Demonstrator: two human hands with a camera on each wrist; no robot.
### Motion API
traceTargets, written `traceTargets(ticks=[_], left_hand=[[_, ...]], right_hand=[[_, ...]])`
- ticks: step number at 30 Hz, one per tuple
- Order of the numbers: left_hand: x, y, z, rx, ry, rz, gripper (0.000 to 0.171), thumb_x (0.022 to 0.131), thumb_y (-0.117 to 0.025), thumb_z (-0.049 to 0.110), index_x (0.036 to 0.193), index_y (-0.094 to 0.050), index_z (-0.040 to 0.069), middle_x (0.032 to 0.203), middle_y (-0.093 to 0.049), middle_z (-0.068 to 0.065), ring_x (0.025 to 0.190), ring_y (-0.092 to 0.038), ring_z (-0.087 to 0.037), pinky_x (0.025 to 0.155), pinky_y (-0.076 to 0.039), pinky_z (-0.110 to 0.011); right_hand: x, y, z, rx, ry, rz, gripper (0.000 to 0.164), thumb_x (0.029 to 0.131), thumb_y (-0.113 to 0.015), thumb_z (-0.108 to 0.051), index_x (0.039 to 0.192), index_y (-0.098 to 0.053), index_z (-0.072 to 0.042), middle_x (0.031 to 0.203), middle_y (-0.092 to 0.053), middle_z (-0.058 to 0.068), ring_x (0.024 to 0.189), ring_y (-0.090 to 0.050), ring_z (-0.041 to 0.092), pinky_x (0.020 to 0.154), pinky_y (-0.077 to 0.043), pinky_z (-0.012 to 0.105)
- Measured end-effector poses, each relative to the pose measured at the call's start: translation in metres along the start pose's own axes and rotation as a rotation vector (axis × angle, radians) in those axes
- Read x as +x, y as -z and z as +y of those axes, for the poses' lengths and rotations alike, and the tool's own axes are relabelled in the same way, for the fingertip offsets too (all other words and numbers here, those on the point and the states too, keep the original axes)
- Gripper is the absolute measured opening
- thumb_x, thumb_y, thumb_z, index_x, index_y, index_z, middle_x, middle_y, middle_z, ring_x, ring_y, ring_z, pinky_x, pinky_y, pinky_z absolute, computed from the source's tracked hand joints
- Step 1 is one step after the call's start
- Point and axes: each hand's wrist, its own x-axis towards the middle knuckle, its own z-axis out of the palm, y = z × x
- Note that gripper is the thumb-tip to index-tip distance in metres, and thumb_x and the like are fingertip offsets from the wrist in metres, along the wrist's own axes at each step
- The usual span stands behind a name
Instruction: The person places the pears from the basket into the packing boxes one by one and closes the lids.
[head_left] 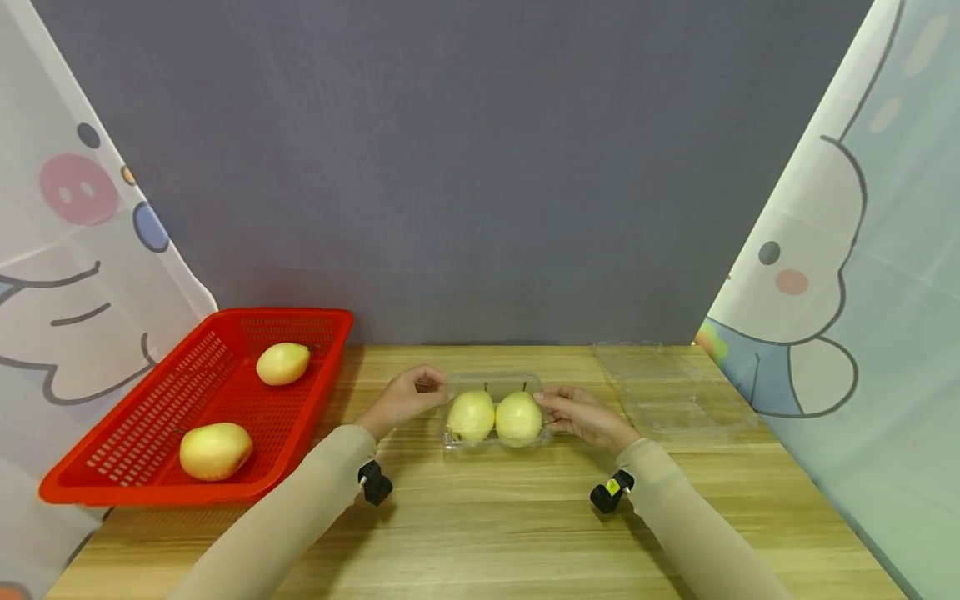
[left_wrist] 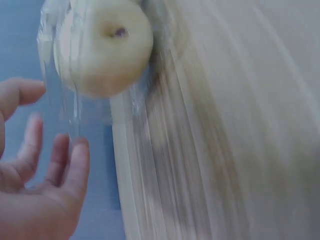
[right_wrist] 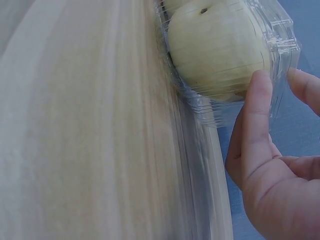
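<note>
Two pale yellow pears (head_left: 519, 419) sit side by side in a clear plastic box (head_left: 495, 379) on the table. Whether its lid is closed, I cannot tell. My left hand (head_left: 408, 400) is at the box's left end, fingers loosely bent. In the left wrist view, its fingertips (left_wrist: 80, 145) come up to the plastic edge without a visible pinch. At the right end, my right hand (head_left: 581, 414) holds the box. The right wrist view shows one finger (right_wrist: 259, 92) over the near face and another at the far side of the plastic.
A red perforated basket (head_left: 341, 342) stands on the left with two more pears (head_left: 216, 451) lying apart in it. To the right lies another clear plastic container (head_left: 660, 383). A grey panel (head_left: 480, 167) rises behind the wooden table (head_left: 487, 525), with printed cloths at both sides.
</note>
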Motion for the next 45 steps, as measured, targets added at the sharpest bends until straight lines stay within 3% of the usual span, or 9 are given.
traceTargets(ticks=[7, 18, 26, 33, 39, 45], left_hand=[[-0.01, -0.003, 0.001, -0.062, 0.063, 0.001, 0.05, 0.088, -0.076, 0.018, 0.131, -0.057, 0.002, 0.13, -0.057, -0.019, 0.118, -0.053, -0.033, 0.095, -0.048, -0.049], [-0.025, -0.007, 0.004, -0.141, 0.166, -0.01, 0.059, 0.091, -0.071, 0.016, 0.141, -0.046, 0.0, 0.132, -0.053, -0.022, 0.119, -0.055, -0.037, 0.099, -0.046, -0.053], [-0.031, -0.008, 0.003, -0.246, 0.214, -0.096, 0.069, 0.087, -0.072, 0.013, 0.144, -0.04, -0.009, 0.131, -0.049, -0.026, 0.115, -0.057, -0.035, 0.1, -0.048, -0.047], [-0.037, -0.006, -0.002, -0.253, 0.219, -0.156, 0.072, 0.085, -0.074, 0.012, 0.145, -0.04, -0.008, 0.129, -0.052, -0.025, 0.114, -0.058, -0.032, 0.102, -0.047, -0.045], [-0.043, -0.008, -0.003, -0.312, 0.206, -0.201, 0.073, 0.085, -0.072, 0.012, 0.143, -0.037, -0.014, 0.135, -0.046, -0.028, 0.116, -0.057, -0.032, 0.104, -0.046, -0.045], [-0.046, -0.011, -0.005, -0.385, 0.224, -0.225, 0.069, 0.087, -0.067, 0.009, 0.14, -0.032, -0.017, 0.12, -0.056, -0.021, 0.103, -0.062, -0.022, 0.099, -0.05, -0.037]], right_hand=[[0.0, -0.002, 0.0, -0.005, -0.008, 0.006, 0.06, 0.101, -0.062, -0.026, 0.14, -0.037, 0.012, 0.106, -0.053, 0.013, 0.088, -0.056, 0.018, 0.076, -0.056, 0.025], [0.0, -0.003, -0.001, -0.003, -0.01, 0.019, 0.059, 0.101, -0.061, -0.025, 0.14, -0.037, 0.013, 0.108, -0.053, 0.013, 0.089, -0.056, 0.019, 0.077, -0.056, 0.026], [0.0, -0.002, 0.0, -0.007, -0.009, 0.016, 0.06, 0.101, -0.061, -0.026, 0.14, -0.036, 0.012, 0.108, -0.052, 0.013, 0.09, -0.056, 0.019, 0.078, -0.056, 0.026], [0.001, -0.001, 0.001, -0.014, -0.008, 0.012, 0.06, 0.101, -0.061, -0.026, 0.14, -0.037, 0.012, 0.109, -0.052, 0.013, 0.09, -0.056, 0.019, 0.078, -0.056, 0.026], [0.001, 0.001, 0.002, -0.02, -0.005, 0.007, 0.058, 0.101, -0.061, -0.027, 0.138, -0.039, 0.011, 0.109, -0.051, 0.013, 0.091, -0.055, 0.019, 0.078, -0.056, 0.026], [0.002, 0.001, 0.002, -0.019, -0.01, 0.012, 0.059, 0.101, -0.062, -0.028, 0.138, -0.038, 0.011, 0.11, -0.051, 0.014, 0.091, -0.055, 0.019, 0.078, -0.056, 0.026]])
